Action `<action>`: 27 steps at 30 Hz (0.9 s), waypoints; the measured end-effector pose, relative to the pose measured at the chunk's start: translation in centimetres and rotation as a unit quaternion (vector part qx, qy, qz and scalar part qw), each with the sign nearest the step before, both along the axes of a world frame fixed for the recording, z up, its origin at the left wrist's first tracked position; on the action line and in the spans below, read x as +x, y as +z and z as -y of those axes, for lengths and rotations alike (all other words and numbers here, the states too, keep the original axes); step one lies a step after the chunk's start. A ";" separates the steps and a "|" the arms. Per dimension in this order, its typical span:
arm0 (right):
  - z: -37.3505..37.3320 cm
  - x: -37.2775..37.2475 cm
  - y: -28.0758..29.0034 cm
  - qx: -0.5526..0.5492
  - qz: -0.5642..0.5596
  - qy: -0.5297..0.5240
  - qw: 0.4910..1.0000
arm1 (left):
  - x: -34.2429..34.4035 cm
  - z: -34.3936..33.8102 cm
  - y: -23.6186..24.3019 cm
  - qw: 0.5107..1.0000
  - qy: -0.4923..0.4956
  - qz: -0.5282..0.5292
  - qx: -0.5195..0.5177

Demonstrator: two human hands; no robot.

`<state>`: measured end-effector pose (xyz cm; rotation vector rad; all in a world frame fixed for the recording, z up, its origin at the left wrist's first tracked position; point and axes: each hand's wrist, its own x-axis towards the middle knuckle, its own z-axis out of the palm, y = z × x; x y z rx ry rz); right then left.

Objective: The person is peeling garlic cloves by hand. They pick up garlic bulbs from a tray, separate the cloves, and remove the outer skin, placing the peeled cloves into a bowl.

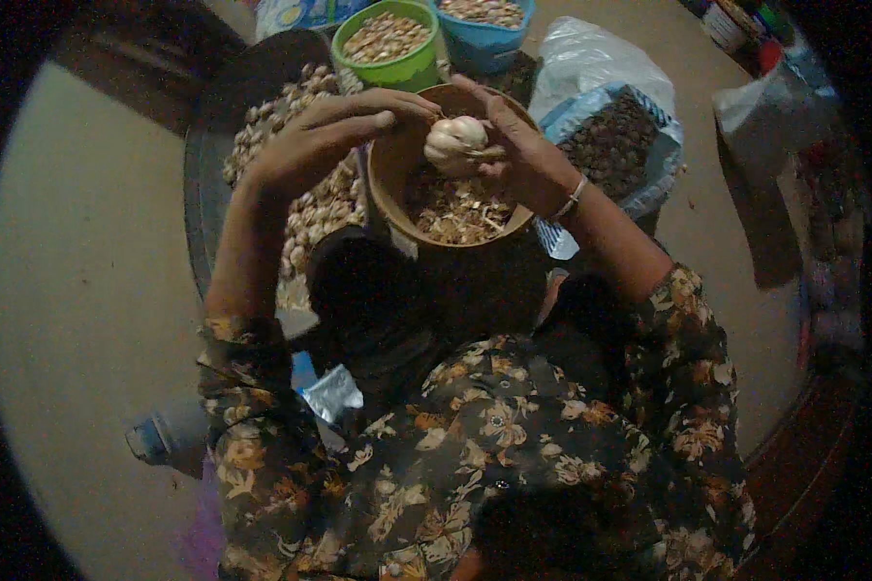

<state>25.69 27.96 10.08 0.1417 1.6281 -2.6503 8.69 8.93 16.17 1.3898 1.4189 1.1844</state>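
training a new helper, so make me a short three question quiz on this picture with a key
1. Which hand has the garlic bulb in its grip?
(a) the left hand
(b) the right hand
(c) neither

2. True or false: in the picture, the green tub stands to the right of the blue tub.

3. What lies inside the round container under the bulb?

Key:
1. b
2. False; the green tub is to the left of the blue one.
3. Loose, dry, papery scraps.
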 end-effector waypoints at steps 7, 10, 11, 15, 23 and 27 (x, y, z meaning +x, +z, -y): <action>-0.8 2.2 1.2 -0.232 -0.022 -0.099 0.968 | 4.2 -6.3 -2.9 0.990 0.065 0.120 -0.021; -1.0 2.1 1.4 -0.246 0.006 -0.147 0.958 | 4.5 -7.5 -5.6 0.986 0.168 -0.013 0.018; -1.2 2.2 1.4 -0.253 0.005 -0.156 0.955 | 4.4 -7.7 -5.7 0.981 0.195 0.008 0.020; -1.6 2.6 1.5 -0.226 0.013 -0.183 0.957 | 5.1 -8.0 -2.7 0.971 0.227 0.072 0.032; -1.2 2.3 0.4 -0.014 0.014 -0.258 0.966 | 6.1 -9.0 -2.6 0.983 0.069 -0.088 0.146; -1.9 2.7 0.5 0.029 0.008 -0.264 0.964 | 6.2 -8.5 -2.0 0.990 0.072 0.089 0.086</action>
